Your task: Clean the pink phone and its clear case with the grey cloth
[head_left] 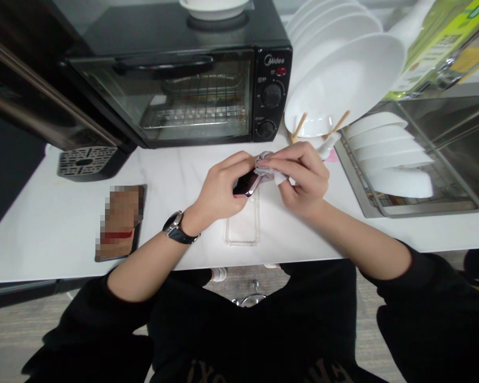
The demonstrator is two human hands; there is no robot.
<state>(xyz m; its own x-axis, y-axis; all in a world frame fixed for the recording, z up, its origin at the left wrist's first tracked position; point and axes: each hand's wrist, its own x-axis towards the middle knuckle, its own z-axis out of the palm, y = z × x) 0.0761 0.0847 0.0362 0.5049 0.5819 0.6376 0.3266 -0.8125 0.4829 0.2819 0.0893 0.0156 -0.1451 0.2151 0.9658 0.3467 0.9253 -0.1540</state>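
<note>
My left hand (pixel 219 186) is closed round a smartphone (pixel 244 185) with a pinkish metal edge, held just above the counter. Pinched in the fingers of my right hand (pixel 303 178) is a crumpled pale grey cloth (pixel 265 167), which touches the phone's upper edge. Part of the phone is hidden behind my left fingers and the cloth. Beneath both hands a clear phone case (pixel 242 229) lies flat on the white counter. Off to the left, past my watch (pixel 178 227), lies a dark-edged slab with a blurred-out face (pixel 122 223).
A black toaster oven (pixel 163 98) stands behind my hands, a white dish (pixel 215 8) on top. White plates (pixel 343 80) lean in a wooden rack at its right. Bowls (pixel 399 181) sit in the metal sink (pixel 455 205). A machine's drip tray (pixel 88 162) juts out at left.
</note>
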